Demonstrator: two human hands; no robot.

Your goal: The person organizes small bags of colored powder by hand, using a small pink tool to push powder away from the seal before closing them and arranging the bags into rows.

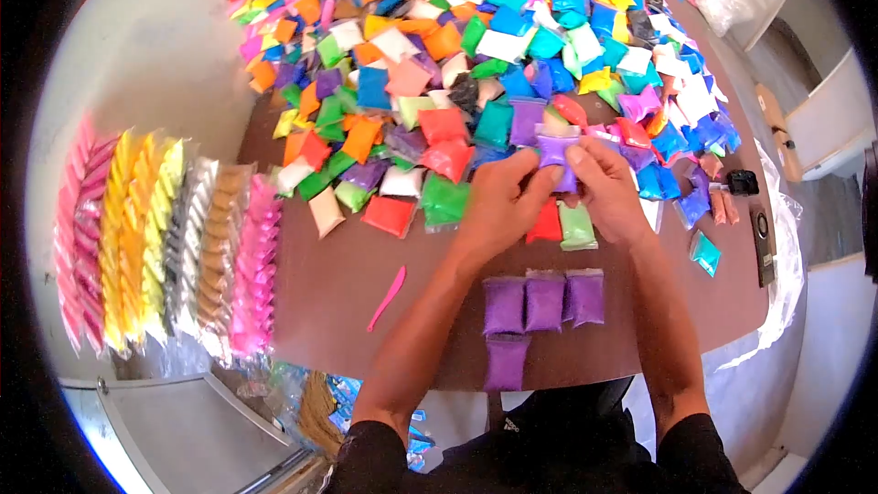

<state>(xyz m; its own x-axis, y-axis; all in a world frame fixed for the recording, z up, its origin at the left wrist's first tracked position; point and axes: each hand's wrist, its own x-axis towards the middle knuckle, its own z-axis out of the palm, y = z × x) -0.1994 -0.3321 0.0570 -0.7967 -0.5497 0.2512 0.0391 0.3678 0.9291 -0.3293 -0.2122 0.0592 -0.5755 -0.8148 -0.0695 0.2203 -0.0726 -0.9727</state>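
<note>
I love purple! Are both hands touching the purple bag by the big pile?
Touching. The head view shows the left hand and right hand pinching the purple bag from both sides.

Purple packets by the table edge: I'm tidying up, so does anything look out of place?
One purple packet sits alone below the row of three, seemingly overhanging the table edge. A pink strip lies loose, askew.

Furniture: round brown table (338, 284), bare near its front edge | Left: pale, smooth floor (155, 55) | Right: white furniture (828, 123); clear plastic sheet (782, 247) hanging off the table edge | Lower left: metal-framed panel (174, 430) | Light: bright and even
</note>
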